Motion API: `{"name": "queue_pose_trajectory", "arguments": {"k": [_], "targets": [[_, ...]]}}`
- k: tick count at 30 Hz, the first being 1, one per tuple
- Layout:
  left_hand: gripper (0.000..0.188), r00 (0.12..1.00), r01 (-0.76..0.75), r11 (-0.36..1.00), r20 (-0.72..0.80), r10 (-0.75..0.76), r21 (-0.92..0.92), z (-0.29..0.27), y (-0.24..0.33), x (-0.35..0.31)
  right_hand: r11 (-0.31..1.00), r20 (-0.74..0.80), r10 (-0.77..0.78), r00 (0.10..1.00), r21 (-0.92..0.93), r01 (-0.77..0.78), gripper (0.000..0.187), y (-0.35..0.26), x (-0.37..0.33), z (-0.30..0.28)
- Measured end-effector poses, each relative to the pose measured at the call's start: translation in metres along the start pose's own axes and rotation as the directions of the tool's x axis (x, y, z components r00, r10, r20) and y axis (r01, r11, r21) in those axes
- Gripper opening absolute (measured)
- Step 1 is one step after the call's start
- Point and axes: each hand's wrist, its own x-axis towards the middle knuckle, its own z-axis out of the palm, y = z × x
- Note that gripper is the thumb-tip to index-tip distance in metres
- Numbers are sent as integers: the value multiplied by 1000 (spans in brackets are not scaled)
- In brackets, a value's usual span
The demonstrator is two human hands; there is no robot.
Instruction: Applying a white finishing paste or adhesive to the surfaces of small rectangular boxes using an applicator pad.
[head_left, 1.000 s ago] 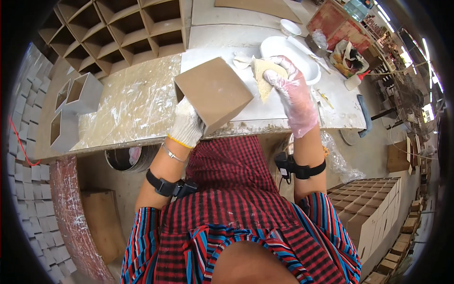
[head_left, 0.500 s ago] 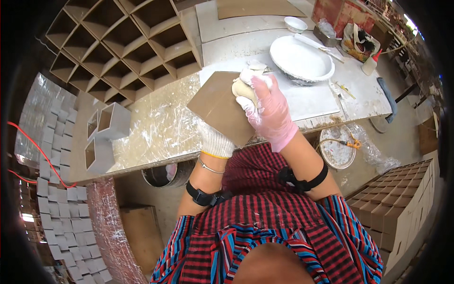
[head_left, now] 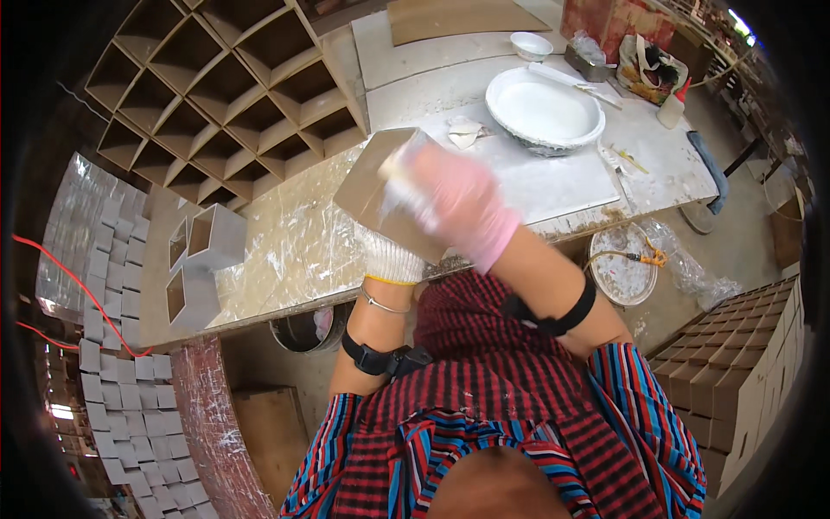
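A plain brown cardboard box [head_left: 362,183] is held up over the front edge of the worktable. My left hand [head_left: 389,256], in a white knit glove, holds it from below; the box hides its fingers. My right hand [head_left: 462,201], in a pink glove smeared with white, is closed round a pale yellow sponge [head_left: 395,164]. That sponge is pressed against the box's upper face, and motion blurs the hand. Beyond my right hand stands a wide bowl of white paste [head_left: 548,105]. A crumpled white scrap [head_left: 464,131] lies between the bowl and the box.
Small grey boxes [head_left: 216,235] stand on the table's left, before a large brown compartment grid [head_left: 233,82]. At the back right are a small white bowl [head_left: 531,45], a metal tin [head_left: 590,62] and a red-capped glue bottle [head_left: 673,107]. A lidded bucket [head_left: 624,266] stands below the table edge.
My right hand has swept left across the box with the sponge, uncovering the white scrap on the table. The left hand still holds the box, which has turned slightly.
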Motion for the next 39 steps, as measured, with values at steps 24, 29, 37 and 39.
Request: {"name": "queue_pose_trajectory", "arguments": {"k": [24,29,37,39], "targets": [[47,978,161,985,142,-151,-61,19,-63,-42,472,432,819,377,-135,-871,35,191,-7,-105],[53,968,208,978,144,-205,-3,10,-45,-37,654,514,756,405,-578,-488,40,235,-28,-92],[55,978,101,980,163,-129,170,12,-50,-40,695,573,718,395,-626,-354,39,245,-38,-84],[56,987,49,983,143,-75,175,14,-52,-40,716,587,696,413,-613,-335,39,243,-36,-85]]}}
